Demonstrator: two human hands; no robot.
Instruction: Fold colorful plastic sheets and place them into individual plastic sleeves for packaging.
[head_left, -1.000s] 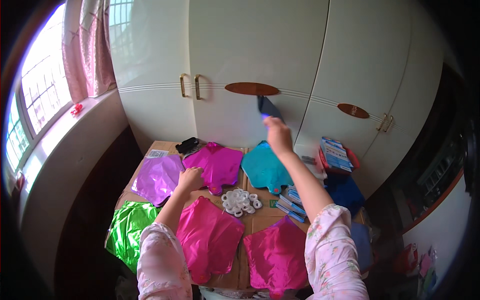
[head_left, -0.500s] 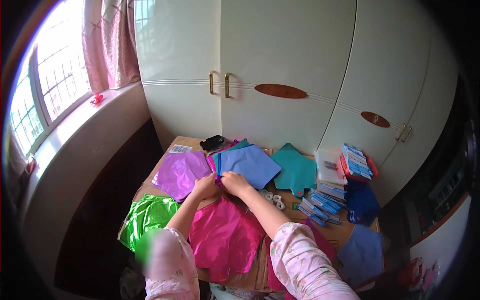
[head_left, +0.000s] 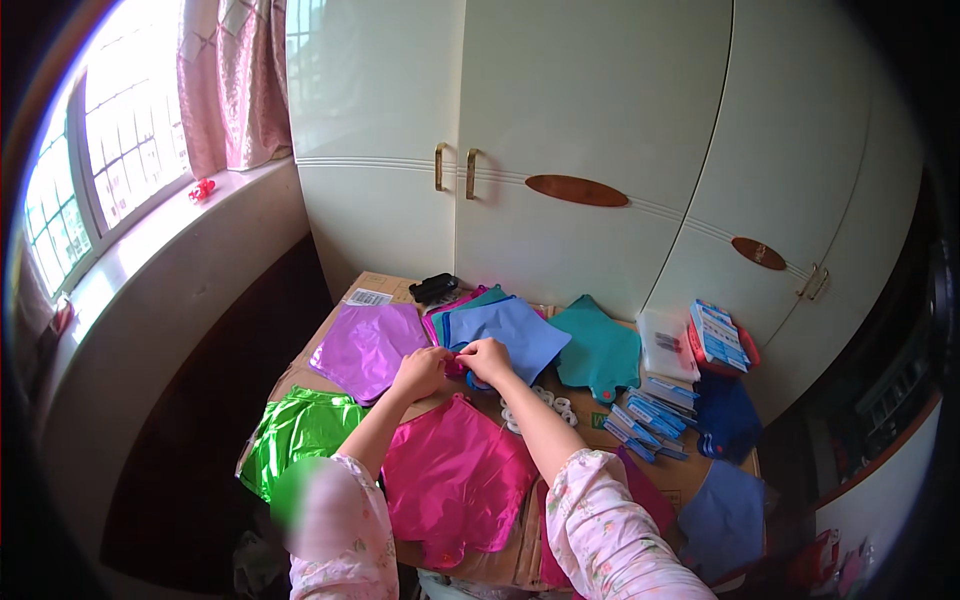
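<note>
My left hand (head_left: pixel 419 373) is curled closed on the tip of the magenta foil (head_left: pixel 455 367). My right hand (head_left: pixel 484 361) bends in beside it, its fingertips at the same tip; I cannot tell whether they pinch it. The two hands are nearly touching. The magenta foil lies mostly under a teal and a blue foil (head_left: pixel 510 334), just beyond my fingers.

A second ago my left hand was on the magenta foil alone, while my right was up before the cabinet with a dark sheet; now both are down together. Since half a second ago, a dark blue bit has come into view under my right hand.

On the cardboard-topped table (head_left: pixel 290 380), a green foil (head_left: pixel 300 432) lies at the left, then a lilac foil (head_left: pixel 368 345), a pink foil (head_left: pixel 458 485), white rings (head_left: pixel 556 402) partly behind my forearm, a green-blue foil (head_left: pixel 600 350), packets (head_left: pixel 648 418) and a red basket (head_left: pixel 751 347) of booklets. To the left are a window (head_left: pixel 130 130) and a pink curtain (head_left: pixel 240 95); a pale cabinet (head_left: pixel 590 90) stands behind the table.
</note>
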